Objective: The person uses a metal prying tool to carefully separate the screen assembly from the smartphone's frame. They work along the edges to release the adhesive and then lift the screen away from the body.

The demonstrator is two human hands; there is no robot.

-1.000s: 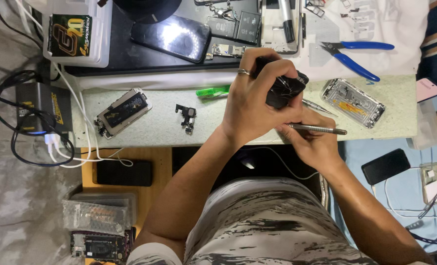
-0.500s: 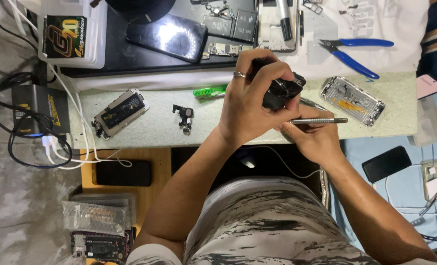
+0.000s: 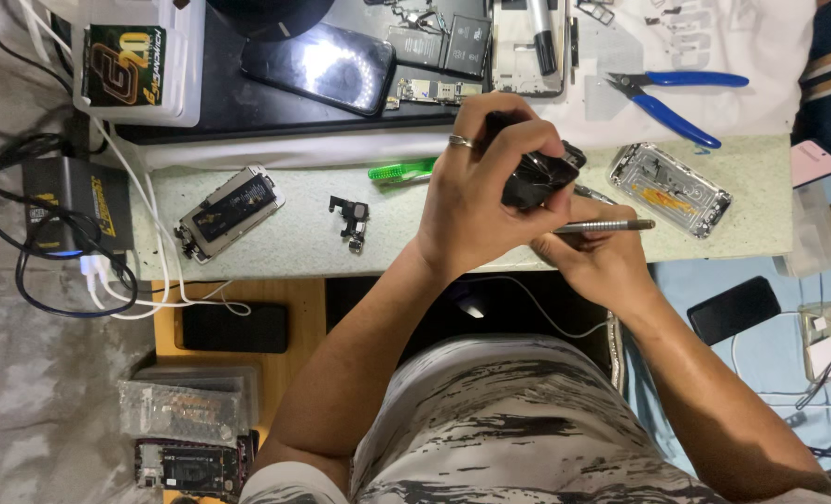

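Head view, looking down on a repair bench. Your left hand (image 3: 476, 201) is closed around a small black component (image 3: 537, 177), fingers wrapped over its top and thumb beneath, holding it above the pale work mat (image 3: 285, 252) just right of centre. Your right hand (image 3: 597, 257), at 5 o'clock from the component, pinches a slim metal tool (image 3: 607, 226) between thumb and fingers, the shaft lying nearly level with one end under the component. The step in hand appears to be working a tool tip into the held part; the next move would call for a steady left grip and fine tip placement. At 3 o'clock lies an open silver phone housing (image 3: 669, 189); at 1 o'clock, blue-handled pliers (image 3: 677, 98); at 9 o'clock, a green tool (image 3: 401, 171), a small bracket part (image 3: 351, 220) and a stripped phone frame (image 3: 229, 212). Hidden: the tool's working tip, the component's underside and its exact kind, all covered by your fingers.
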